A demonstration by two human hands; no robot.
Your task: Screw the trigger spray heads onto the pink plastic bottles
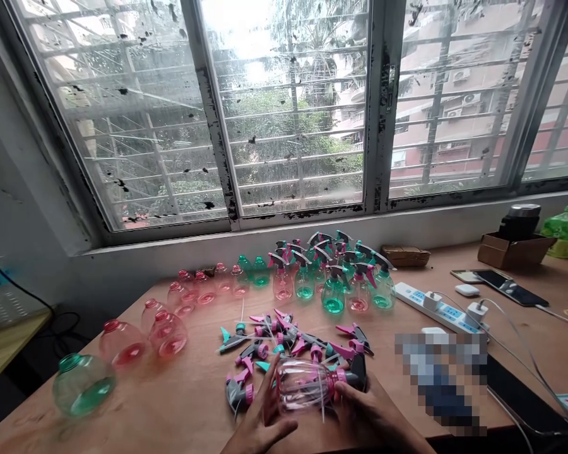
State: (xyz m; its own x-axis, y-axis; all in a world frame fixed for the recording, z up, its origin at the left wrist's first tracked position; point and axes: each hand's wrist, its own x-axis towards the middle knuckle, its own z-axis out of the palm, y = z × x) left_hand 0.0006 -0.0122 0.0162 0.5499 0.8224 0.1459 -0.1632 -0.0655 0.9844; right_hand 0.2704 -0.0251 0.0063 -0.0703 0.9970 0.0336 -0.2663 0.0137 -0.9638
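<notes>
One pink bottle (300, 384): left fingers (269, 383) are cupping its base, right fingers (353, 394) pinching its collar (339, 376). Spray heads (316, 352) are lying beyond it.

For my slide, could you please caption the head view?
Right hand grips a sideways pink spray bottle, left hand at its base, near loose spray heads, headless bottles and assembled bottles.

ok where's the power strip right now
In the head view, the power strip lies on the table right of centre, just right of the standing spray bottles.
</notes>
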